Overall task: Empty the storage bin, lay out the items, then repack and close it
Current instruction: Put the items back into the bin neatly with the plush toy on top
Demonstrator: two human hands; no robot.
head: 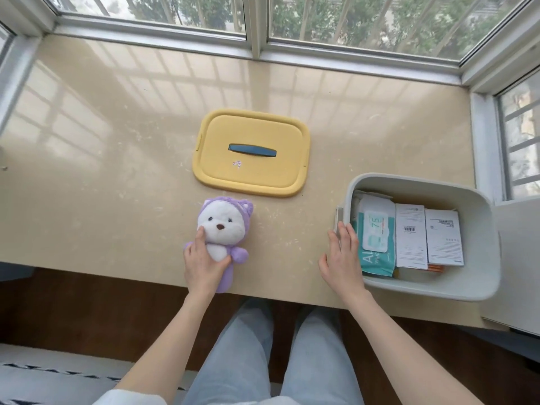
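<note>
bin [423,182] holds wipes [377,232], two boxes [409,235]; left grip [201,264] grasping plush [222,220]; right grip [342,258] released, touching bin

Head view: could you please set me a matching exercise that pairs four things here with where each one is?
Column A
1. yellow lid
2. plush toy
3. wipes pack
4. right hand

Column B
a. inside the grey bin
b. held by the left hand
c. flat against the grey bin's left wall
d. lying on the ledge, apart from the grey bin

Pairs: 1-d, 2-b, 3-a, 4-c
</note>
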